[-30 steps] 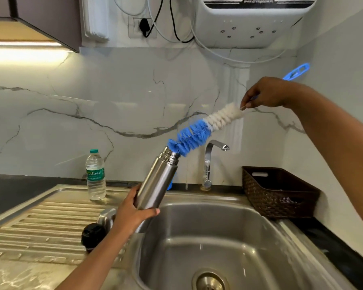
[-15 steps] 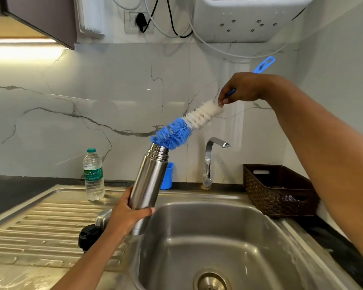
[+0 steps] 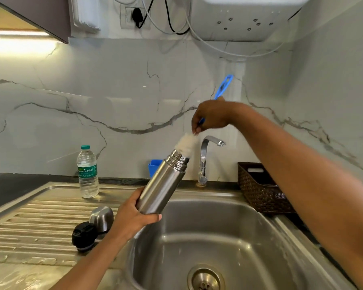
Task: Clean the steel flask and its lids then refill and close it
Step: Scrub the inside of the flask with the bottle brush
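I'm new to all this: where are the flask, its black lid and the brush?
steel flask (image 3: 161, 187), head view, middle of its body
black lid (image 3: 84, 237), head view, its top
bottle brush (image 3: 184, 144), head view, white bristles

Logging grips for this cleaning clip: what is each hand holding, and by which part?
Left hand holds the steel flask around its lower body. Right hand pinches the bottle brush on its blue handle, just above the bristles.

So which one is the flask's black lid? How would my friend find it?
Start at the steel sink and look left to its ribbed draining board. Two lids sit there, beside the left hand. The black lid is the dark round one nearer you; its neighbour, the steel cap, is shiny.
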`<action>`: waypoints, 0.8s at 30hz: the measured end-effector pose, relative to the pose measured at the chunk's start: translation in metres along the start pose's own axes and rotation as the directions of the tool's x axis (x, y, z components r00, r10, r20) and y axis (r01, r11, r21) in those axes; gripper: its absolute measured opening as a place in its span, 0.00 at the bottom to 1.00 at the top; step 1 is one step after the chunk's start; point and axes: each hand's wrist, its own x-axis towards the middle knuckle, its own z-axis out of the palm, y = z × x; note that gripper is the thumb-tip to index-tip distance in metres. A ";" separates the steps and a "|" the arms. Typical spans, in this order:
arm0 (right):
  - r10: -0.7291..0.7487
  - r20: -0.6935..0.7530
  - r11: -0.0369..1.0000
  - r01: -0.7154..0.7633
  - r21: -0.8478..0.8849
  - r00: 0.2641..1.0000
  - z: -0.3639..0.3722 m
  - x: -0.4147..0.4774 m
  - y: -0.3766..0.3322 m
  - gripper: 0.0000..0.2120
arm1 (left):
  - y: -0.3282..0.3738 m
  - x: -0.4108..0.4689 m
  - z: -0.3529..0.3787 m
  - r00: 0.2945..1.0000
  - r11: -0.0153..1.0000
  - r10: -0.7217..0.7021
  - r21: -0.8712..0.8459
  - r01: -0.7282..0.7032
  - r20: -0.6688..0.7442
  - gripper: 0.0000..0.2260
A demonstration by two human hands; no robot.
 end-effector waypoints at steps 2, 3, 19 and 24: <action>-0.015 -0.015 1.000 0.015 -0.005 1.000 0.024 0.000 -0.013 0.07 | 0.002 0.000 0.003 1.000 1.000 0.011 0.001 -0.011 0.016 0.31; -0.025 -0.028 1.000 0.025 0.007 0.999 0.035 -0.001 -0.017 0.07 | 0.003 0.000 0.003 1.000 1.000 0.015 0.009 -0.015 0.022 0.31; -0.117 -0.371 0.987 0.150 0.061 0.921 0.091 -0.036 0.014 0.13 | 0.014 -0.006 -0.002 0.991 0.983 0.126 0.134 -0.129 0.032 0.42; -0.237 -0.342 0.970 0.244 -0.023 0.909 0.107 -0.041 0.022 0.13 | 0.014 -0.006 -0.004 0.990 0.976 0.110 0.180 -0.125 0.090 0.45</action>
